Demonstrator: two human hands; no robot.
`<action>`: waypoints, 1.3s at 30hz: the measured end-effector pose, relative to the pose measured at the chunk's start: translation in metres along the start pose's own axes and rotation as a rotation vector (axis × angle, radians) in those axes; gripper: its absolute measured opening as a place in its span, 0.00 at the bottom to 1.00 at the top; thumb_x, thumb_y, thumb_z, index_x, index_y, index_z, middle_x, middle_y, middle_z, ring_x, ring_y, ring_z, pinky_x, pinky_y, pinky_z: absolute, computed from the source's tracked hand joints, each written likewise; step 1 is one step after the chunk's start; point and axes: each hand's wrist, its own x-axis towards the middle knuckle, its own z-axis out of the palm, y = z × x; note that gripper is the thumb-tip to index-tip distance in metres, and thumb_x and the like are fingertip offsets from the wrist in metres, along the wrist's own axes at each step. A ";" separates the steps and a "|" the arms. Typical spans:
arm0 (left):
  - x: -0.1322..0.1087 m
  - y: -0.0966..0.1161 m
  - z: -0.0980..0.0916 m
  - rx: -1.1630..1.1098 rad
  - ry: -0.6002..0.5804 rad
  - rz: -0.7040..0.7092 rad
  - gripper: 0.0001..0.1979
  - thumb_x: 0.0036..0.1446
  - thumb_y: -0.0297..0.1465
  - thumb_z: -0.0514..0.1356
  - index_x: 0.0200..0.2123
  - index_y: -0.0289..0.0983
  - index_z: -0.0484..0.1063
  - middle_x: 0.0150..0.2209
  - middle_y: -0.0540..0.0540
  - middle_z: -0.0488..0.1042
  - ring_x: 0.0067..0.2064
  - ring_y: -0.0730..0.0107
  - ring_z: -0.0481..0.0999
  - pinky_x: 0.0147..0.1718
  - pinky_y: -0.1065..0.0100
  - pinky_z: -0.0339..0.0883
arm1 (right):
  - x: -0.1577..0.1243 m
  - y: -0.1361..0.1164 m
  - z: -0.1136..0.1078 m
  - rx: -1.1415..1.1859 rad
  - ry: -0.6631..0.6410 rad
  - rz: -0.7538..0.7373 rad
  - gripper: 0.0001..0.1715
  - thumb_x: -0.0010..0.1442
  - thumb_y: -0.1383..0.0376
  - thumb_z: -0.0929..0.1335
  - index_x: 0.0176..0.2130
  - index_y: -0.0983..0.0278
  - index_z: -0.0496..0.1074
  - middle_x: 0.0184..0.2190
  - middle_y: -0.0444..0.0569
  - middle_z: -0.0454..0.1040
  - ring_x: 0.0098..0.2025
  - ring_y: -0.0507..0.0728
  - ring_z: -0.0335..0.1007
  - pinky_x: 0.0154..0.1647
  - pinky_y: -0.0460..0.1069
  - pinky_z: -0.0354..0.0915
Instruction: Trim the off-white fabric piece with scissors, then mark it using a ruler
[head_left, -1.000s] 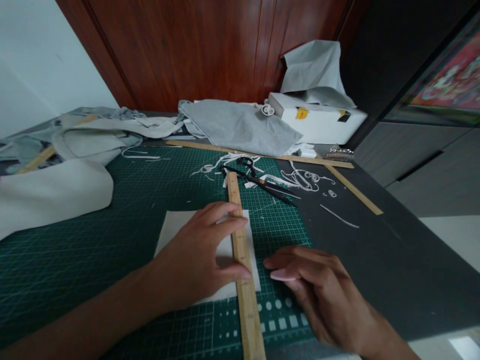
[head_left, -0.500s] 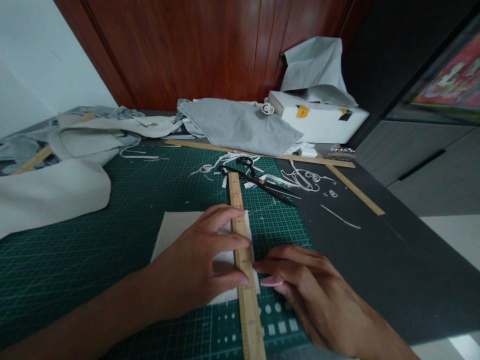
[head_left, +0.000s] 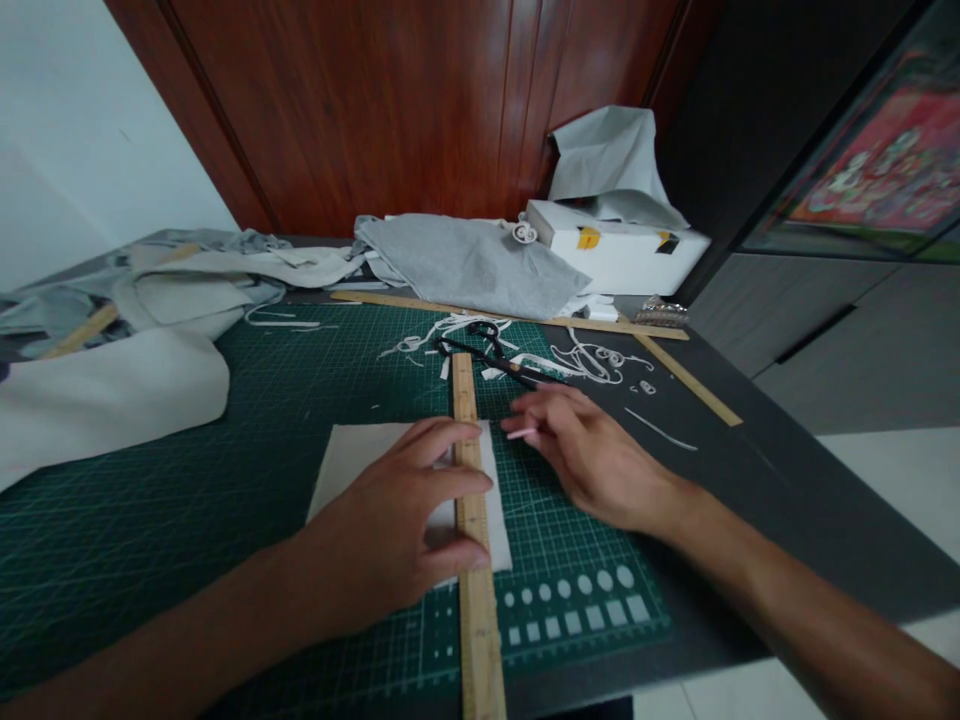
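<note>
A wooden ruler lies lengthwise over a white fabric piece on the green cutting mat. My left hand presses on the ruler, its fingertips spread along it and its thumb on the lower part. Just right of the fabric's upper corner is my right hand, its fingers closed around a small flat pink piece. Black scissors lie past the ruler's far end, their blades partly hidden behind my right hand.
White cord and scraps lie around the scissors. Behind them are a long wooden ruler, grey fabric and a white box. Another wooden strip lies at the right. Pale fabric is heaped at the left.
My right hand has moved away from me, from the fabric's lower right edge to its upper right corner, with the pink piece. The ruler and my left hand have shifted slightly left.
</note>
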 end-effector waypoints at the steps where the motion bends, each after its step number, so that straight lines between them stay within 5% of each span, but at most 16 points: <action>1: 0.000 0.000 0.001 0.004 0.006 0.000 0.19 0.57 0.41 0.73 0.51 0.43 0.84 0.69 0.38 0.69 0.71 0.42 0.66 0.70 0.41 0.63 | 0.012 0.012 0.000 -0.011 -0.023 -0.001 0.06 0.78 0.68 0.60 0.49 0.59 0.65 0.52 0.58 0.85 0.64 0.67 0.77 0.75 0.75 0.58; 3: -0.001 -0.001 0.002 0.006 0.019 0.005 0.19 0.57 0.40 0.73 0.51 0.43 0.84 0.69 0.39 0.69 0.71 0.42 0.67 0.70 0.40 0.63 | 0.032 0.033 0.003 -0.034 -0.059 0.031 0.07 0.77 0.68 0.60 0.51 0.59 0.65 0.55 0.60 0.85 0.67 0.70 0.74 0.75 0.80 0.51; 11: -0.005 -0.003 0.003 -0.007 0.031 0.033 0.22 0.56 0.43 0.74 0.53 0.44 0.83 0.69 0.39 0.70 0.70 0.41 0.68 0.69 0.40 0.65 | 0.045 0.070 0.011 -0.078 -0.051 0.177 0.09 0.78 0.63 0.59 0.53 0.60 0.65 0.60 0.65 0.82 0.67 0.71 0.75 0.71 0.74 0.63; 16: -0.003 0.002 -0.002 0.003 -0.017 -0.018 0.22 0.56 0.41 0.74 0.53 0.42 0.83 0.69 0.38 0.70 0.69 0.42 0.70 0.69 0.42 0.65 | 0.035 0.053 0.004 -0.065 0.062 0.223 0.07 0.76 0.68 0.58 0.50 0.62 0.64 0.59 0.71 0.80 0.77 0.78 0.57 0.73 0.87 0.31; 17: -0.003 0.004 -0.004 0.011 -0.035 -0.033 0.24 0.55 0.41 0.75 0.54 0.40 0.83 0.70 0.36 0.69 0.69 0.42 0.70 0.69 0.42 0.65 | 0.031 0.043 0.002 -0.036 0.074 0.214 0.07 0.77 0.67 0.58 0.50 0.62 0.63 0.59 0.68 0.81 0.78 0.76 0.56 0.75 0.85 0.31; 18: -0.002 0.004 -0.005 0.018 -0.048 -0.043 0.27 0.54 0.43 0.76 0.55 0.39 0.82 0.70 0.35 0.69 0.69 0.42 0.70 0.69 0.42 0.65 | 0.026 0.032 0.001 0.012 0.072 0.201 0.05 0.78 0.66 0.58 0.50 0.60 0.62 0.58 0.65 0.82 0.75 0.72 0.63 0.76 0.81 0.43; 20: -0.002 0.005 -0.007 0.027 -0.060 -0.047 0.33 0.50 0.45 0.77 0.57 0.37 0.81 0.70 0.33 0.68 0.69 0.41 0.70 0.69 0.43 0.65 | 0.015 0.010 0.000 0.130 0.044 0.179 0.04 0.81 0.62 0.58 0.51 0.57 0.61 0.56 0.59 0.83 0.62 0.64 0.79 0.65 0.66 0.73; 21: -0.001 0.005 -0.007 0.026 -0.061 -0.041 0.35 0.49 0.45 0.78 0.58 0.37 0.80 0.70 0.34 0.68 0.69 0.41 0.70 0.69 0.43 0.65 | 0.009 0.001 0.001 0.177 0.026 0.168 0.05 0.81 0.60 0.59 0.49 0.57 0.61 0.55 0.56 0.83 0.58 0.61 0.82 0.58 0.61 0.78; 33: 0.004 0.004 -0.007 0.030 -0.075 -0.013 0.36 0.47 0.48 0.79 0.55 0.38 0.80 0.66 0.37 0.72 0.68 0.45 0.71 0.68 0.46 0.66 | 0.000 -0.006 0.010 0.437 -0.002 0.287 0.06 0.80 0.60 0.62 0.47 0.57 0.65 0.43 0.51 0.82 0.43 0.61 0.79 0.45 0.57 0.72; 39: 0.000 -0.002 -0.014 0.059 -0.130 -0.012 0.43 0.46 0.57 0.77 0.61 0.40 0.78 0.71 0.37 0.67 0.70 0.41 0.69 0.69 0.43 0.65 | -0.003 -0.002 0.014 0.495 0.041 0.327 0.06 0.80 0.59 0.63 0.46 0.56 0.64 0.45 0.52 0.86 0.48 0.63 0.81 0.50 0.60 0.70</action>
